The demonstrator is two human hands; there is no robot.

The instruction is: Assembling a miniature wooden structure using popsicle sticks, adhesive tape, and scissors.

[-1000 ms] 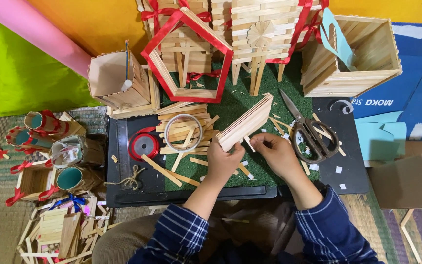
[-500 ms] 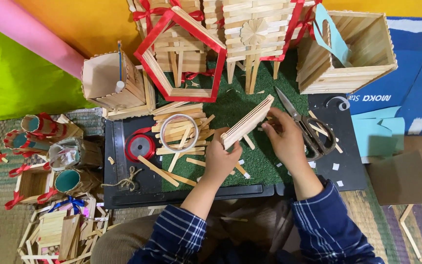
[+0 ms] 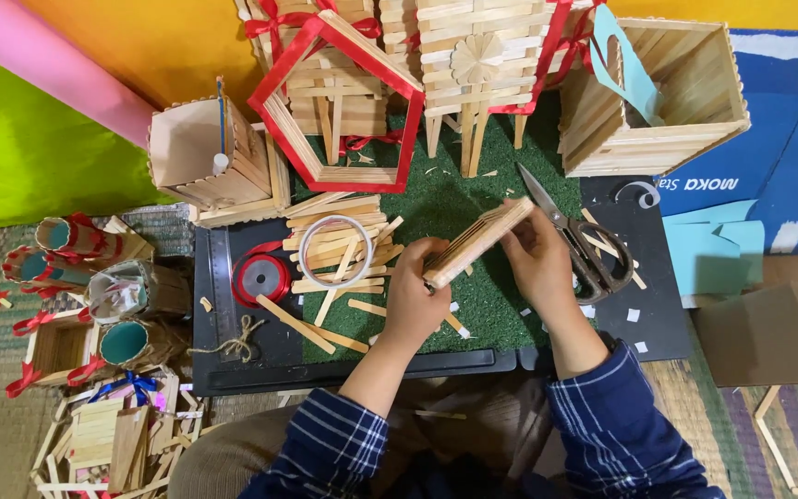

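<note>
We see both hands raised over the green mat (image 3: 473,305), sharing one flat panel of wooden sticks (image 3: 477,242) that is tilted, its upper end pointing up and to the right. Our left hand (image 3: 415,296) is curled around the panel's lower end, fingers wrapped over its edge. Our right hand (image 3: 538,257) pinches the upper end, with the fingers closed on the top corner. The panel hangs above the mat, not resting on it.

Just right of the right hand lie scissors (image 3: 576,238), blades pointing up and left, handles on the black tray (image 3: 260,356). To the left of the left hand a roll of clear tape (image 3: 336,250) sits on a loose pile of wooden sticks (image 3: 330,231), and further left a spool of red ribbon (image 3: 262,277) rests on the tray, with a bit of twine (image 3: 233,340) near it. A few single sticks lie scattered on the mat below the tape.

Behind the mat stands a red-framed house shape (image 3: 344,102) beside a stick tower (image 3: 482,65) tied with red ribbon. A square stick box (image 3: 667,102) stands at the upper right and a smaller stick box (image 3: 210,152) at the upper left. Small white paper scraps (image 3: 633,315) dot the tray near the right wrist.
</note>
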